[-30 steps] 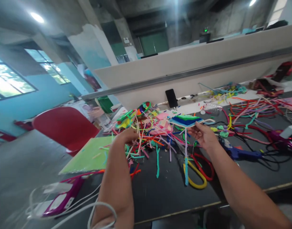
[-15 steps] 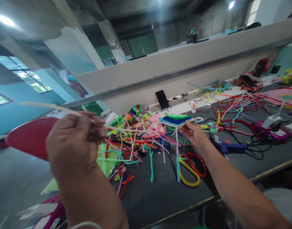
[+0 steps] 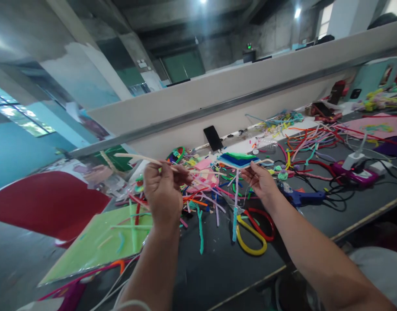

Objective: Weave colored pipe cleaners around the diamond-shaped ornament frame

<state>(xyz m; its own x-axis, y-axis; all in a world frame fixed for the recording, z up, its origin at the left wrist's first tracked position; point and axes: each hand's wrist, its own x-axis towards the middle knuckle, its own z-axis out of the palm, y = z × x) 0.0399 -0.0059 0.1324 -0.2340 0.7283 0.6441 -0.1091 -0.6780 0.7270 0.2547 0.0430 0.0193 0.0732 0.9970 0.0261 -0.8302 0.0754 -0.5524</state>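
Note:
My left hand [image 3: 162,192] is raised above the dark table [image 3: 218,268], its fingers pinched on a long cream pipe cleaner [image 3: 136,158] that runs left and right of the fist. My right hand [image 3: 260,181] holds up the edge of a small striped piece [image 3: 239,159] made of blue, green and white pipe cleaners, with a lilac and teal strand [image 3: 235,203] hanging from it. Below both hands lies a heap of cut pipe cleaners [image 3: 201,196] in many colours.
A green sheet [image 3: 97,242] lies at the left. Yellow and red loops [image 3: 253,233] lie near the front edge. A blue glue gun [image 3: 304,198], cables and a power strip [image 3: 357,172] sit to the right. A black phone [image 3: 213,137] leans on the white partition [image 3: 250,99]. A red chair [image 3: 46,205] stands left.
My left hand lifted the cream pipe cleaner out of the heap, came close to the camera, then moved back toward the striped piece. My right hand kept its hold.

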